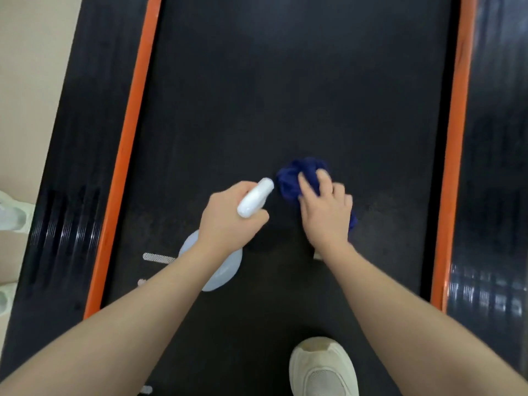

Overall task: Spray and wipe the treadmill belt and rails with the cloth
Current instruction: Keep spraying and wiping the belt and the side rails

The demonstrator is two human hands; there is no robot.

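Note:
The black treadmill belt (285,95) fills the middle of the view. An orange strip and a ribbed black left rail (77,155) border it, with a right rail (497,155) on the other side. My left hand (228,218) grips a white spray bottle (254,197) by its neck, nozzle pointing up and right. The bottle's translucent body shows below my wrist. My right hand (325,212) presses a crumpled dark blue cloth (297,175) flat on the belt, just right of the nozzle.
My white shoe (323,370) stands on the belt at the bottom. Another white shoe (11,215) shows on the beige floor at the far left. A small silver mark (157,257) lies on the belt near the left orange strip (125,155).

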